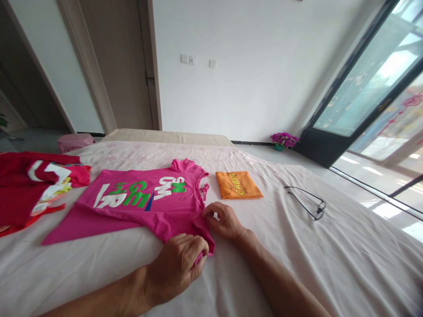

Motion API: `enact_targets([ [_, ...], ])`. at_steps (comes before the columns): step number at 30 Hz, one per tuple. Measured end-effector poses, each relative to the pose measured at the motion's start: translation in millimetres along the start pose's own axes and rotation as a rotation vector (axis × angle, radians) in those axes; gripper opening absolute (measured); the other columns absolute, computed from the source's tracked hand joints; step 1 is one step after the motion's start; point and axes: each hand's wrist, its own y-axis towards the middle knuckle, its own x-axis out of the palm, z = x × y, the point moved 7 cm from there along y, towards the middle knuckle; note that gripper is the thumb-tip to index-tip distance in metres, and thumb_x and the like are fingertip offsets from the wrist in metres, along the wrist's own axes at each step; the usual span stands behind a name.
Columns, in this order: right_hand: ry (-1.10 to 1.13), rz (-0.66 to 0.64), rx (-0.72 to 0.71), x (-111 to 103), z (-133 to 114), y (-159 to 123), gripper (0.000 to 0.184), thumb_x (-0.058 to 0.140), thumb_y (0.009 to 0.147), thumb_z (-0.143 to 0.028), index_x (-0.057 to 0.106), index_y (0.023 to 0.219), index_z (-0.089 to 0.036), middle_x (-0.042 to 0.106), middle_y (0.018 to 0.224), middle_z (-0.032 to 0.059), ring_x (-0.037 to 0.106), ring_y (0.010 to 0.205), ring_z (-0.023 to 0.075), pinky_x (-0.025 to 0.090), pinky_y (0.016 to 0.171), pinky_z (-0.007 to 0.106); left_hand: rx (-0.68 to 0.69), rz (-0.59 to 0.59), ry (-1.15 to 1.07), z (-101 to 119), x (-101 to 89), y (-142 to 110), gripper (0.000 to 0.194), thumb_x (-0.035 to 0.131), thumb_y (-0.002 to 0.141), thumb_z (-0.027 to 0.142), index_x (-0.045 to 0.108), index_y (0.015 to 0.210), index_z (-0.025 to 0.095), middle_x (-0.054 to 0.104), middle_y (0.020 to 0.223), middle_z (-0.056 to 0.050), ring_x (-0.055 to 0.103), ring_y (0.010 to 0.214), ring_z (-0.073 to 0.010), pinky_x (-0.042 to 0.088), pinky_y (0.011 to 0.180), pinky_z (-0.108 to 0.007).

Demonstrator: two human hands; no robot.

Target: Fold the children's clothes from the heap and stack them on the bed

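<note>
A pink T-shirt with white and green lettering lies spread on the bed-like surface, its neckline to the right and its hem to the left. Its near side is partly folded over, with creases toward the near sleeve. My left hand is closed on the edge of that sleeve. Just beyond it, my right hand pinches the shirt's fabric near the shoulder, thumb and forefinger together. An orange folded T-shirt with yellow print lies flat past my right hand, touching neither hand.
Red garments lie in a heap at the left. Black-framed glasses rest on the pale sheet at the right. Beyond the sheet are a pink stool, a pot of purple flowers and a dark-framed glass door.
</note>
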Motion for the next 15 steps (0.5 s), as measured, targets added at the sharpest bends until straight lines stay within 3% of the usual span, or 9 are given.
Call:
enact_targets([
  [4,0.015,-0.16,-0.146,-1,-6,-3,0.035,0.049,0.062,-0.002,0.073,0.076,-0.023,0.075,0.092,0.0006,0.065,0.09,0.0182,0.044,0.091,0.032,-0.144,0.008,-0.169,-17,-6.8,6,0.008,0.049,0.093,0.018,0.054,0.092,0.024,0.07,0.081,0.002,0.066,0.072,-0.0119,0.047,0.068,-0.023],
  [8,0.112,-0.181,-0.078,-11,-1,-2,0.037,0.051,0.065,-0.009,0.074,0.091,-0.023,0.073,0.1,0.0032,0.062,0.098,0.0212,0.044,0.095,0.034,-0.381,0.08,-0.295,-55,-33.8,34,0.013,0.049,0.094,0.03,0.058,0.101,0.024,0.071,0.086,0.001,0.066,0.073,-0.0124,0.049,0.07,-0.023],
  [11,0.186,-0.172,0.037,-11,4,1,0.025,0.061,0.071,-0.021,0.07,0.094,-0.02,0.068,0.1,0.0039,0.059,0.095,0.0204,0.046,0.084,0.03,-0.47,0.126,-0.344,-90,-52.8,68,0.021,0.053,0.09,0.032,0.06,0.106,0.02,0.066,0.075,0.002,0.061,0.067,-0.0135,0.047,0.068,-0.025],
  [13,0.265,-0.155,0.144,-3,11,5,0.015,0.062,0.078,-0.032,0.064,0.085,-0.019,0.063,0.086,0.0009,0.056,0.08,0.0157,0.044,0.069,0.024,-0.528,0.105,-0.432,-116,-53.5,90,0.029,0.059,0.085,0.034,0.061,0.109,0.017,0.064,0.074,0.001,0.061,0.069,-0.0149,0.047,0.068,-0.026],
  [15,0.346,-0.097,0.273,7,25,11,0.023,0.056,0.085,-0.039,0.055,0.075,-0.019,0.051,0.068,-0.0034,0.046,0.063,0.0109,0.036,0.057,0.021,-0.623,0.073,-0.559,-143,-45.0,106,0.039,0.066,0.08,0.036,0.061,0.112,0.015,0.066,0.08,-0.002,0.064,0.078,-0.0169,0.048,0.072,-0.027],
])
